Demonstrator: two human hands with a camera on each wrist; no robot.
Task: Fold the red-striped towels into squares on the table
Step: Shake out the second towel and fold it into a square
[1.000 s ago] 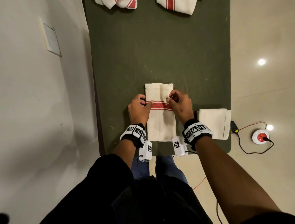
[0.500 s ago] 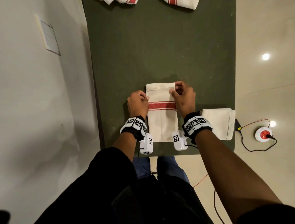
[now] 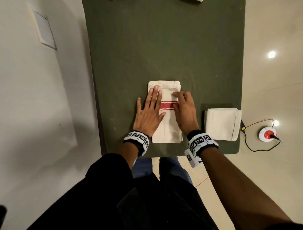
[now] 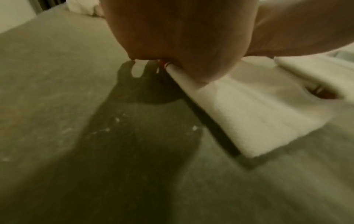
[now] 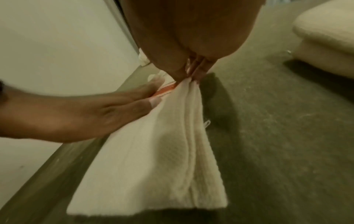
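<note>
Currently your left hand (image 3: pixel 148 113) lies flat, fingers straight and spread, pressing the left half of the red-striped towel (image 3: pixel 165 124), which sits folded into a long strip near the front edge of the dark green table (image 3: pixel 164 49). Your right hand (image 3: pixel 183 110) is curled at the strip's right edge beside the red stripe (image 3: pixel 166 105); the right wrist view shows its fingertips (image 5: pixel 193 71) pinching the layered edge and lifting it slightly.

Surroundings: a plain folded towel (image 3: pixel 221 124) lies just right of your right wrist, at the table's right edge, apart from the strip. More cloth shows at the far edge (image 3: pixel 193 0), mostly cut off. On the floor to the right, a round white-and-red socket (image 3: pixel 267 133) with black cable. A wall panel (image 3: pixel 44 29) is on the left.
</note>
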